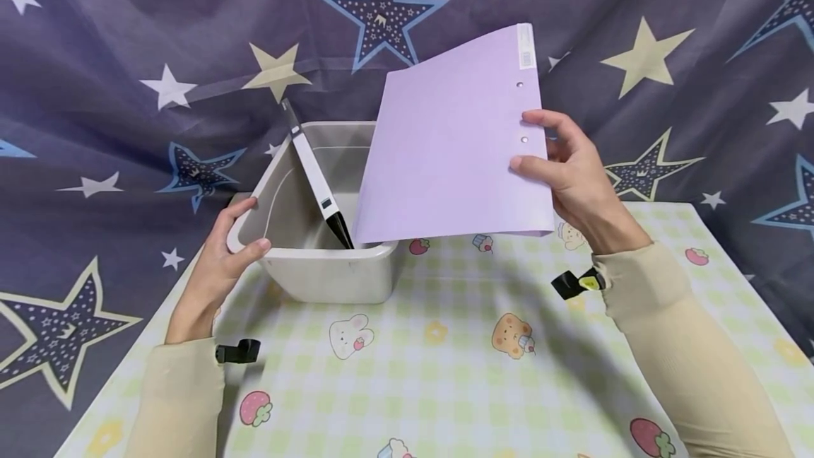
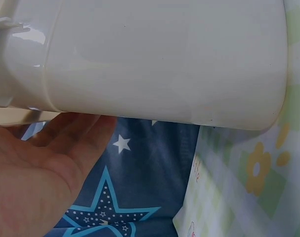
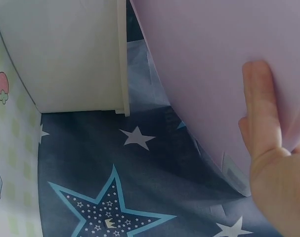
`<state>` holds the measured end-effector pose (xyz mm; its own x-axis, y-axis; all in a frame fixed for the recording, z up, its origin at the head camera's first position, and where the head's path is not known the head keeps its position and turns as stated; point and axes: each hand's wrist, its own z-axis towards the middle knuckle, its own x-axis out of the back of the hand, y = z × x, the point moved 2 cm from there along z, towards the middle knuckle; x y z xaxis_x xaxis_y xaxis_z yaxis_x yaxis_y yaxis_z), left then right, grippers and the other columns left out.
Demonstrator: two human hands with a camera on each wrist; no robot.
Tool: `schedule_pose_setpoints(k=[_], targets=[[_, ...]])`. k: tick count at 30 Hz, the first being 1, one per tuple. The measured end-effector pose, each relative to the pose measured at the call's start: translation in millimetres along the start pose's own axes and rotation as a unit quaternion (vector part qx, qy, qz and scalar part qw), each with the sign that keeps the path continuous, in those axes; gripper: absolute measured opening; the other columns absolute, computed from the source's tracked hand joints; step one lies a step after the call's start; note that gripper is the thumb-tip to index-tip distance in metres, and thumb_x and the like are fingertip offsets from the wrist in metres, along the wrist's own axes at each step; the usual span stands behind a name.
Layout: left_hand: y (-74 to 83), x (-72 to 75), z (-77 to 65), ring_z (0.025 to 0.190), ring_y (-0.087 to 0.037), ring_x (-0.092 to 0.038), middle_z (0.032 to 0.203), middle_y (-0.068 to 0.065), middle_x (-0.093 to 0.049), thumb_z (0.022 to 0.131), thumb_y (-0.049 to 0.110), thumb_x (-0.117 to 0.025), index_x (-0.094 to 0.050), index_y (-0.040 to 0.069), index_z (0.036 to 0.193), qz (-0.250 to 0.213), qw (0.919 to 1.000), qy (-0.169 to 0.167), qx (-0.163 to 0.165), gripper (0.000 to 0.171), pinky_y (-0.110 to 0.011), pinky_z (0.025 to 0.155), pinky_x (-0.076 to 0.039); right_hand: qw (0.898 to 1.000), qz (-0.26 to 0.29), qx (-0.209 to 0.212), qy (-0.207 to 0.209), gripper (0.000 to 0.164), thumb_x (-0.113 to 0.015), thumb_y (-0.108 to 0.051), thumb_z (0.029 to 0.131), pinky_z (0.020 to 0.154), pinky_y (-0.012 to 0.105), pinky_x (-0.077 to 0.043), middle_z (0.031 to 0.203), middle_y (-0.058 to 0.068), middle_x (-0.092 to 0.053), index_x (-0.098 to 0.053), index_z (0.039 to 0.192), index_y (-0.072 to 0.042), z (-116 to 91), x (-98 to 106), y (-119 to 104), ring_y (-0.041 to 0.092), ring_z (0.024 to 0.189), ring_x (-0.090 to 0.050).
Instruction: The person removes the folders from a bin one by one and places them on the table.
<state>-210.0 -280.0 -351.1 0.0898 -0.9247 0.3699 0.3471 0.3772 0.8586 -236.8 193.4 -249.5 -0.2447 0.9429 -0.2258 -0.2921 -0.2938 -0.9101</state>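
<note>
From my head, my right hand (image 1: 572, 175) pinches the purple folder (image 1: 451, 140) by its right edge. The folder slants left, its low corner over the bin (image 1: 327, 276) my left hand (image 1: 225, 249) holds. The white sticker (image 1: 526, 47) is too small to read. Left wrist: my fingers are on the bin; no words. Right wrist: my fingers touch the folder, right of the bin.
</note>
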Motion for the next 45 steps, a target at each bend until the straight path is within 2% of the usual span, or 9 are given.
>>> schedule_pose_setpoints(k=[8, 15, 22, 35, 45], targets=[[-2.5, -0.6, 1.2, 0.117, -0.013, -0.037, 0.149, -0.01, -0.03, 0.085, 0.003, -0.065, -0.034, 0.012, 0.147, -0.01, 0.9999, 0.005, -0.012, 0.07, -0.013, 0.087, -0.034, 1.0, 0.008, 0.011, -0.004, 0.056, -0.063, 0.015, 0.081, 0.058, 0.038, -0.055, 0.102, 0.017, -0.058, -0.05, 0.129, -0.009, -5.3, 4.5, -0.5, 0.027, 0.082, -0.068], [-2.1, -0.8, 0.9, 0.119, -0.012, -0.036, 0.15, -0.01, -0.029, 0.085, 0.005, -0.065, -0.034, 0.013, 0.148, 0.003, 0.9999, 0.006, -0.008, 0.07, -0.014, 0.088, -0.033, 1.0, 0.023, 0.017, -0.004, 0.055, -0.061, 0.015, 0.082, 0.059, 0.039, -0.056, 0.106, 0.018, -0.058, -0.05, 0.13, -0.009, -10.1, 9.8, -0.6, 0.027, 0.083, -0.068], [-2.4, -1.7, 1.3, 0.114, -0.013, -0.039, 0.149, -0.011, -0.03, 0.085, 0.002, -0.065, -0.034, 0.012, 0.147, -0.011, 0.9998, 0.006, -0.014, 0.07, -0.013, 0.085, -0.036, 0.999, 0.041, 0.021, -0.002, 0.054, -0.061, 0.015, 0.083, 0.058, 0.04, -0.055, 0.104, 0.018, -0.059, -0.05, 0.13, -0.009, -14.9, 14.5, -0.9, 0.028, 0.082, -0.068], [-1.8, -3.3, 1.4, 0.118, -0.013, -0.036, 0.149, -0.011, -0.03, 0.084, 0.001, -0.064, -0.034, 0.011, 0.147, -0.006, 0.9997, 0.009, -0.021, 0.071, -0.014, 0.088, -0.033, 0.998, 0.049, 0.03, -0.003, 0.054, -0.059, 0.016, 0.084, 0.059, 0.039, -0.055, 0.107, 0.018, -0.057, -0.049, 0.132, -0.008, -25.3, 20.7, -1.9, 0.025, 0.085, -0.067], [1.5, -3.3, 0.2, 0.122, -0.013, -0.033, 0.151, -0.011, -0.027, 0.086, 0.003, -0.064, -0.033, 0.012, 0.148, 0.0, 0.9999, 0.003, -0.015, 0.07, -0.013, 0.088, -0.032, 0.999, 0.042, 0.033, 0.005, 0.052, -0.057, 0.016, 0.085, 0.059, 0.036, -0.056, 0.11, 0.017, -0.054, -0.049, 0.131, -0.007, -37.9, 25.9, -0.2, 0.023, 0.085, -0.067]])
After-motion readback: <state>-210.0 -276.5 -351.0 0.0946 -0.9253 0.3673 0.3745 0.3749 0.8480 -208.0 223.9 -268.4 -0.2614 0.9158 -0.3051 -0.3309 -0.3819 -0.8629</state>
